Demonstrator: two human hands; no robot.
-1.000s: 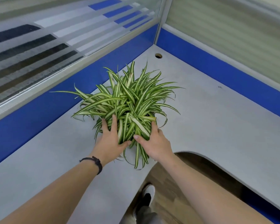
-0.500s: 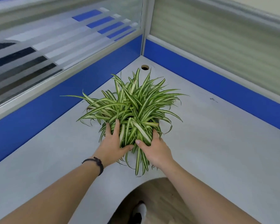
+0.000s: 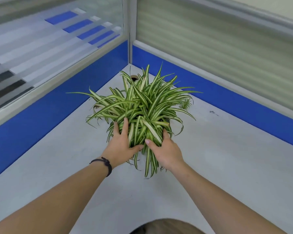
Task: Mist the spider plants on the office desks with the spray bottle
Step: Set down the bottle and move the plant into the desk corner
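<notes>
A bushy spider plant (image 3: pixel 142 105) with green and cream striped leaves stands on the grey desk (image 3: pixel 227 157), toward the corner. Both hands grip it low down, on either side of its pot, which the leaves hide. My left hand (image 3: pixel 121 146) holds the left side, fingers pushed in among the leaves. My right hand (image 3: pixel 166 149) holds the right side, thumb on the front leaves. A small plantlet (image 3: pixel 186 103) trails onto the desk at the right. No spray bottle is in view.
Blue partition panels (image 3: pixel 235 98) topped with frosted glass close the desk in at left and back. A round cable hole (image 3: pixel 134 77) sits in the corner behind the plant. The desk's curved front cutout (image 3: pixel 159 223) is at the bottom edge.
Both hands have pushed the plant farther back toward the desk corner, and its leaves now partly cover the cable hole. I have moved closer to the desk.
</notes>
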